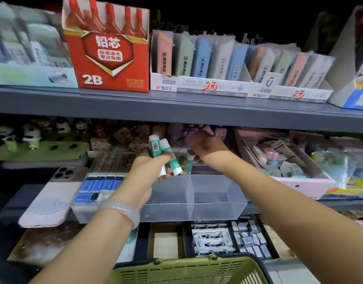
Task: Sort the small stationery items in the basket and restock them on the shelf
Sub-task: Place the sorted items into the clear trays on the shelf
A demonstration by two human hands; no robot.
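Dim stationery aisle, grey shelf [176,103] stacked with a red 2B lead box [106,58] and pastel packets. Below, left hand [150,173] clenched around green glue sticks [156,148] above a clear divided bin [197,199]. Right hand [203,144] reaching far under the shelf, fingers on another glue stick [190,162] just beyond the bin; grip uncertain. Green basket [188,269] at near edge.

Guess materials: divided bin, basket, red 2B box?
Bin: frosted translucent plastic, likely; the shelf shows through its walls. Basket: green moulded plastic, by its slotted rim. 2B box: glossy printed cardboard with a torn top edge.
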